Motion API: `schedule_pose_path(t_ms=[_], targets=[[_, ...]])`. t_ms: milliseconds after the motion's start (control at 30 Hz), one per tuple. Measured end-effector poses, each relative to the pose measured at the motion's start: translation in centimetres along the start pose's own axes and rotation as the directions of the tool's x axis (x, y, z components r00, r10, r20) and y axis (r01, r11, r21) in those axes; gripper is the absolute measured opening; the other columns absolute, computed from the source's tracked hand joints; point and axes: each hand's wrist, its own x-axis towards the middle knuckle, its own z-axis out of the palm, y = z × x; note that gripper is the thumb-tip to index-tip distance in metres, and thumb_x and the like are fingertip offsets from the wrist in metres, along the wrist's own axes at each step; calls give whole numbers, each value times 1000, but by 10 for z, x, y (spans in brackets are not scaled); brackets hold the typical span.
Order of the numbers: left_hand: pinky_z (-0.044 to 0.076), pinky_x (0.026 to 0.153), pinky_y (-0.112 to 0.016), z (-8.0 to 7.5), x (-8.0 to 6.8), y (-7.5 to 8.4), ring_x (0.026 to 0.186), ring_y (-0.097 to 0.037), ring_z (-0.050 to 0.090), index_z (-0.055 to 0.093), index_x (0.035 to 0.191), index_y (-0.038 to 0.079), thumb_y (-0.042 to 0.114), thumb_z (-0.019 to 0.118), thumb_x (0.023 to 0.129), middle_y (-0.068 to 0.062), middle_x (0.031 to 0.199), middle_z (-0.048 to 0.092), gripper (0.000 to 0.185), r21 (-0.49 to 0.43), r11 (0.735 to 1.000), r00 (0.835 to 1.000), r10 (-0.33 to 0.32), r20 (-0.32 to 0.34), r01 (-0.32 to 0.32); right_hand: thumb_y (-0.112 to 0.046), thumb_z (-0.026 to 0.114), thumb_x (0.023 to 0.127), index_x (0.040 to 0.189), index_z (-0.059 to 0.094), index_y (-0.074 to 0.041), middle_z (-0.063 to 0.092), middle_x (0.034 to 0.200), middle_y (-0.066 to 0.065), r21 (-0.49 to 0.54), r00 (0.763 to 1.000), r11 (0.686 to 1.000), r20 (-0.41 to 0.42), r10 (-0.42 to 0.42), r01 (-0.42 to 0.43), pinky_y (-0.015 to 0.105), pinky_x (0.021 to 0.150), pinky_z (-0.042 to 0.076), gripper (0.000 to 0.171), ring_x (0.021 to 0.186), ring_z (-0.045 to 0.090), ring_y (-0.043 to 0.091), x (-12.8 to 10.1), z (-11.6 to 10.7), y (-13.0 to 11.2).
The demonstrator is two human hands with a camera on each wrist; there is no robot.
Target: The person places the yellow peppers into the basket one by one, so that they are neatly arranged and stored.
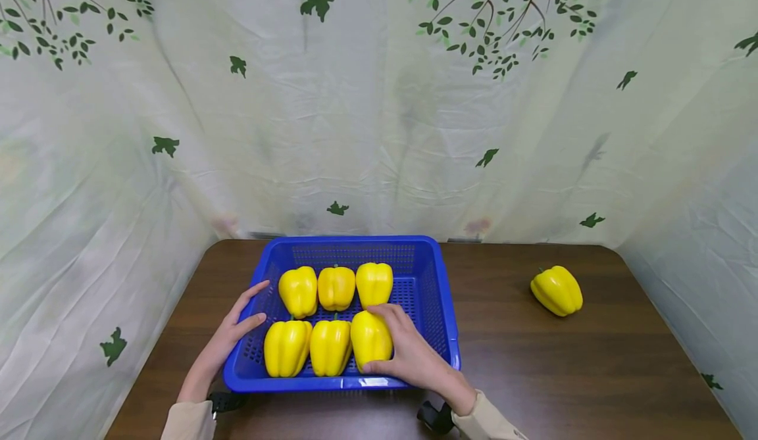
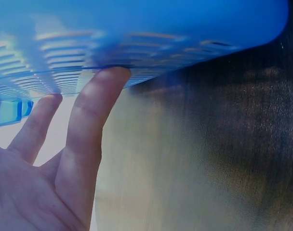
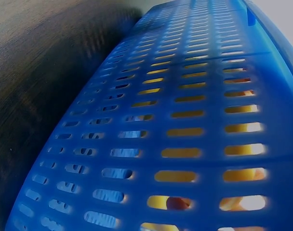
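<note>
A blue plastic basket holds several yellow bell peppers in two rows of three. My right hand reaches over the front rim and grips the front-row pepper on the right, thumb at its near end and fingers at its far end. Beside it in the same row are the middle pepper and the left pepper. At the basket's left side, my left hand rests with fingers extended against the wall. Those fingers touch the slotted outside in the left wrist view. Slotted basket wall blocks most of the right wrist view.
One more yellow bell pepper lies on its side on the brown wooden table, right of the basket. The back row holds peppers at left, middle and right. A leaf-patterned curtain hangs behind the table.
</note>
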Motion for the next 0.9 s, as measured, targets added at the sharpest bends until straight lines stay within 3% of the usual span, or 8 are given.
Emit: schedule_pose_path(t_ms=[500,900], targets=[[46,86,-60,-1,1,0,128,-54,28,19,152,25,22,44,101,-18,155,5,57,-3,1000,1000,8,15,-8,-30,76,82,140,41,-10,39,136,9,10,997,998,45,55,-55,45,96,44,71,115,46,23,1,-2,1],[47,86,-59,-1,1,1,127,-54,29,19,152,26,23,45,100,-19,155,6,58,-4,1000,1000,-8,10,8,-25,70,88,136,43,-4,45,132,13,22,999,999,-28,36,-35,47,99,41,59,118,47,27,-1,-4,4]])
